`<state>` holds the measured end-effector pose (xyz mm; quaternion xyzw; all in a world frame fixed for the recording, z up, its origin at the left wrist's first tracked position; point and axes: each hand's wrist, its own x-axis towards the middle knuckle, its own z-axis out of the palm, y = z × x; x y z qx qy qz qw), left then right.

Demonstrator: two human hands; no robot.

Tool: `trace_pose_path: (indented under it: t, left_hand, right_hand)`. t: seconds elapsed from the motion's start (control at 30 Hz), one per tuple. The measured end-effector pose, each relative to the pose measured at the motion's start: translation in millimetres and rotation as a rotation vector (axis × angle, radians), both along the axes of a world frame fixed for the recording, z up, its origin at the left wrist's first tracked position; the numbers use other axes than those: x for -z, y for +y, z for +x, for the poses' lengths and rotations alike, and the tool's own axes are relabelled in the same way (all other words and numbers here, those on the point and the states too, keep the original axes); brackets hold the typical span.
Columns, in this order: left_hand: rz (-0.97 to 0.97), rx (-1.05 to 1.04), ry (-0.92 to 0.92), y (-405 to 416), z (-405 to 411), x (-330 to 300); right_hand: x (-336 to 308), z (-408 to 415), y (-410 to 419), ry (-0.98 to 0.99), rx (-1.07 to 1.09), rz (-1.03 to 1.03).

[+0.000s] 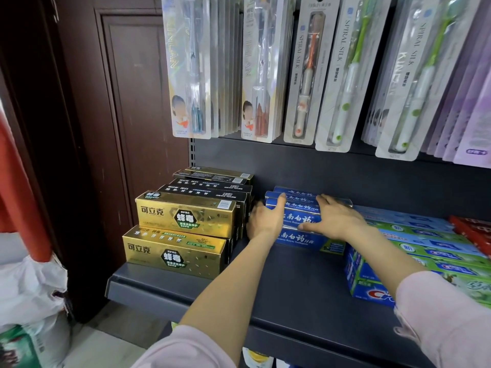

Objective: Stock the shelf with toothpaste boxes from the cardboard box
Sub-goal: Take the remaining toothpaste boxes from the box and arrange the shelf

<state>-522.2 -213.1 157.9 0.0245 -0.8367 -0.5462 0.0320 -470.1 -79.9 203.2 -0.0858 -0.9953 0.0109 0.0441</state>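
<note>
A stack of blue toothpaste boxes (300, 240) lies near the back of the dark shelf (292, 293). My left hand (265, 217) grips the stack's left end, with the thumb up on top and the fingers round the end. Flat on top of the stack toward its right lies my right hand (336, 217), its thumb stretched along the front face. The cardboard box is not in view.
Gold toothpaste boxes (186, 217) are stacked at the shelf's left. Blue-green toothpaste boxes (425, 252) and red boxes (473, 232) fill the right. Packaged toothbrushes (305, 75) hang above. A white bag (32, 288) sits on the floor at left, beside a dark wooden wall.
</note>
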Motion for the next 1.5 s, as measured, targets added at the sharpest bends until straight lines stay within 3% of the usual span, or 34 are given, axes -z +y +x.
trace_pose_path:
  t: [0.13, 0.33, 0.93, 1.17, 1.5]
  left_hand:
    - [-0.083, 0.006, 0.043, -1.1, 1.6, -1.1]
    - [0.101, 0.035, 0.031, 0.7, -4.6, 1.0]
    - [0.229, 0.081, 0.067, -0.9, -13.5, -9.1]
    - [-0.039, 0.059, 0.122, 2.8, -15.3, -30.3]
    - [-0.362, 0.174, 0.003, 11.4, -28.1, -57.9]
  right_hand:
    - [-1.4, -2.2, -0.7, -0.016, -0.011, -0.006]
    - [0.0, 0.2, -0.5, 0.003, -0.017, -0.006]
    - [0.5, -4.8, 5.2, -0.029, -0.043, -0.020]
    - [-4.8, 1.4, 14.5, -0.014, 0.025, -0.021]
    - [-3.8, 6.0, 28.8, -0.025, 0.005, -0.161]
